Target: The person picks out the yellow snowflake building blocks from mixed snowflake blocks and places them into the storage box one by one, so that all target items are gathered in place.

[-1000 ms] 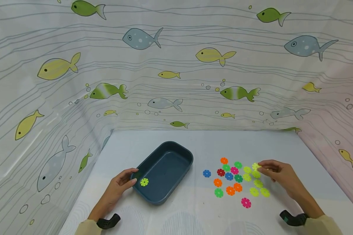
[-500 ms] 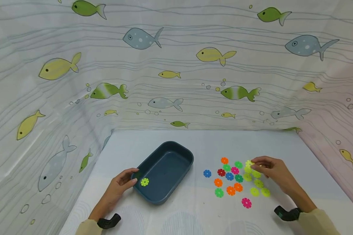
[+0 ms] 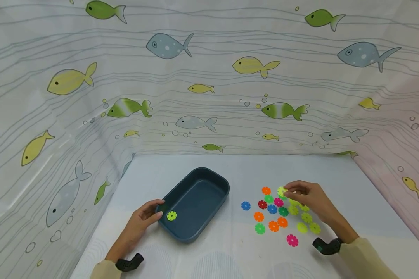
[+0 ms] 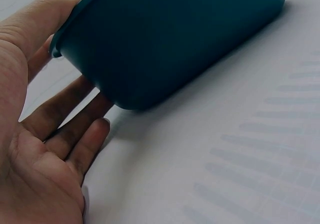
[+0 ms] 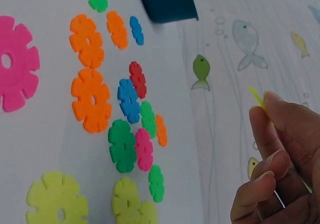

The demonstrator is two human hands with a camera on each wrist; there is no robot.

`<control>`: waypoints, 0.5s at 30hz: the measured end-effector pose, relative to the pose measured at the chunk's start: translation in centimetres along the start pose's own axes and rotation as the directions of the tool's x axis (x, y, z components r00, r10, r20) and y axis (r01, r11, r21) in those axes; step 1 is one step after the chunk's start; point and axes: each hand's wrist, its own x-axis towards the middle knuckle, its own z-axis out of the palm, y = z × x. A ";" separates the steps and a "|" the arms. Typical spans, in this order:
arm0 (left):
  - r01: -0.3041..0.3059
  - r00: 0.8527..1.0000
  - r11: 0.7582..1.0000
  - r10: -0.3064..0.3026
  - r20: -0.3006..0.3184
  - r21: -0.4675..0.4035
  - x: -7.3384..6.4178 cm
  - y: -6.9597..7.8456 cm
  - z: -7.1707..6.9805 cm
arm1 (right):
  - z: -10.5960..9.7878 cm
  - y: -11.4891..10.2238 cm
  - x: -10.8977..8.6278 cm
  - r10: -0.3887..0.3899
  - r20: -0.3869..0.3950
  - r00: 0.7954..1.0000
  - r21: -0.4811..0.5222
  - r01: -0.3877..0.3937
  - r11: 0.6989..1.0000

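Observation:
My left hand (image 3: 137,221) holds the near-left corner of a dark blue plastic tray (image 3: 197,199). In the left wrist view the thumb (image 4: 45,17) is at the tray's rim, with the other fingers against and behind its outer wall. One yellow notched plastic disc (image 3: 172,216) lies inside the tray. My right hand (image 3: 310,197) pinches another yellow notched disc (image 3: 281,191) between thumb and forefinger. It hovers over the scattered discs; in the right wrist view the pinched disc (image 5: 256,96) shows edge-on, above the tabletop.
Loose notched discs lie right of the tray: orange ones (image 3: 274,226), blue ones (image 3: 246,205), green ones (image 3: 260,228), a dark red one (image 3: 262,204) and pink ones (image 3: 292,240). Several yellow discs (image 3: 306,217) lie beneath the right hand. A fish-patterned curtain (image 3: 230,128) encloses the table.
My right hand has moved left with the pinched yellow disc, from the yellow group to above the green and pink discs. The left hand and tray have stayed put.

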 end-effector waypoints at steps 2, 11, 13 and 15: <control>-0.002 1.000 1.000 0.002 0.002 0.001 0.1 -0.1 -0.1 | 0.4 -0.3 0.3 -0.011 0.010 1.000 0.013 0.011 1.000; -0.014 1.000 1.000 0.015 0.012 -0.011 0.1 -0.1 -0.2 | 1.9 -2.2 1.4 -0.060 0.068 0.996 0.071 0.055 0.996; -0.019 1.000 1.000 0.019 0.013 -0.011 0.1 -0.1 -0.2 | 2.3 -2.5 1.6 -0.071 0.088 0.994 0.091 0.063 0.994; -0.018 1.000 1.000 0.018 0.011 -0.011 0.1 -0.1 -0.2 | 2.6 -2.8 1.9 -0.085 0.112 0.990 0.108 0.073 0.991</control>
